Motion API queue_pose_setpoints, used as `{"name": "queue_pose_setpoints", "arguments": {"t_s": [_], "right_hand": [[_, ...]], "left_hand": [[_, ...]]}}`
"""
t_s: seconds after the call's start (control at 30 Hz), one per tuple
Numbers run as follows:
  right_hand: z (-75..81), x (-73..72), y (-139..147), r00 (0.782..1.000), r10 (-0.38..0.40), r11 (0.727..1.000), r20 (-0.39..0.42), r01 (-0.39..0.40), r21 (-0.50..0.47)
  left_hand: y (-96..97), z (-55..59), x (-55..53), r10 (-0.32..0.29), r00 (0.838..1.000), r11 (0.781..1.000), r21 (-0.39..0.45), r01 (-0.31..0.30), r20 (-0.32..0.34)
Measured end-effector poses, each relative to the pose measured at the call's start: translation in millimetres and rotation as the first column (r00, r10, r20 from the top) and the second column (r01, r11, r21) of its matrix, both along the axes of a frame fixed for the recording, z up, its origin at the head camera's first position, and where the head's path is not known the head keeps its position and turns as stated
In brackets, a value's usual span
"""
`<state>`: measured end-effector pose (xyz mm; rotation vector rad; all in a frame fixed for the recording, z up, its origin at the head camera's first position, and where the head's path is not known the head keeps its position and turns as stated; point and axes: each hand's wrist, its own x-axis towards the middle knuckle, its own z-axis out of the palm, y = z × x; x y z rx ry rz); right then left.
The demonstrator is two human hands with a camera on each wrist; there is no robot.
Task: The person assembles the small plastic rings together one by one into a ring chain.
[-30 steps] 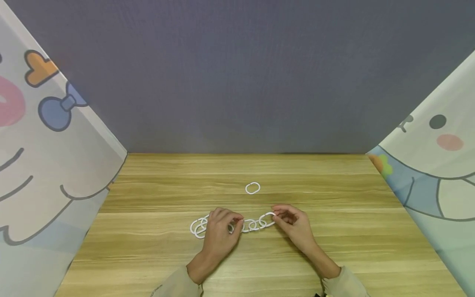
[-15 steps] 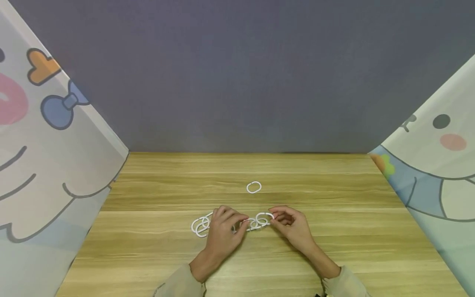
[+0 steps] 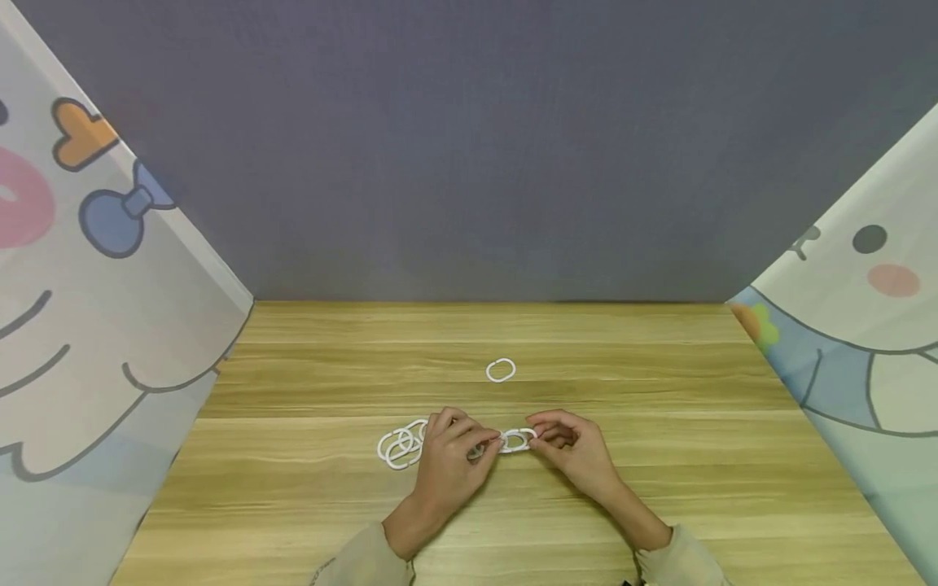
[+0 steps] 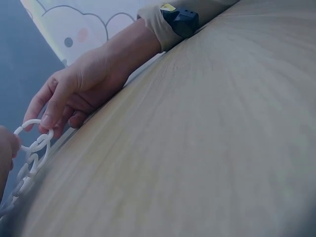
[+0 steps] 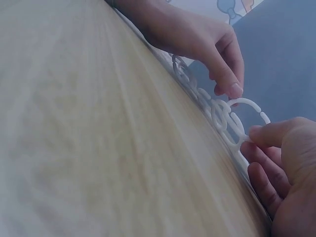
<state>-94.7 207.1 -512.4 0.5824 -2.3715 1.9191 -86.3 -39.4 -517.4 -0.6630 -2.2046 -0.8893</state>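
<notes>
Thumb and fingers of my right hand [image 3: 579, 452] pinch the right side of a white plastic chain link [image 5: 249, 102]. The fingertips of my left hand [image 3: 450, 460] pinch that same link at its left side, so it stands raised between both hands. A small gap shows in the link's upper curve in the right wrist view. From it the white chain [image 5: 217, 112] runs down and away along the tabletop under my left hand, which hides part of it in the head view. Several overlapping links [image 3: 391, 464] lie left of that hand.
A single loose white link [image 3: 488, 373] lies on the wooden table [image 3: 659, 366], beyond the hands. A grey wall [image 3: 469, 163] rises at the table's back edge. Cartoon-printed panels [image 3: 183, 325] stand along both sides.
My left hand has slid right along the chain, from an earlier link to the end link. My right hand has shifted slightly left, and the hands are closer together.
</notes>
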Motion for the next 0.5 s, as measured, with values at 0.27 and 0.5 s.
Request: {"name": "queue_pose_setpoints", "arguments": {"t_s": [0.27,0.5], "right_hand": [[-2.8,-0.1,-1.1,1.000,0.017,1.000,-0.010,-0.017,-0.005],[-1.2,-1.6,-1.6,0.999,0.015,1.000,-0.041,-0.014,0.016]], "left_hand": [[0.5,-0.6,0.7,0.004,1.000,1.000,0.004,-0.004,0.014],[1.0,-2.6,1.3,0.017,0.998,1.000,0.008,-0.018,0.055]]}}
